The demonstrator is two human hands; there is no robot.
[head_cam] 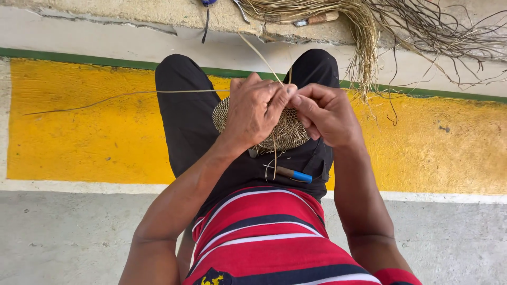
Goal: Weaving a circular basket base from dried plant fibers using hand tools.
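- Looking down from the head view: left hand (257,112) clasps a round woven disc (288,132) over the lap.
- Right hand (325,113) pinches a straw strand (260,55) at the disc's far edge.
- Blue-tipped tool (292,173) lies near, on the thigh.

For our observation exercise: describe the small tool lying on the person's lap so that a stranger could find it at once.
Start at the black trousers of the seated person, below the round woven disc that both hands work on. On the lap lies a short stick-like tool. Its bright blue end sets it apart from the pale fibre strands around it.
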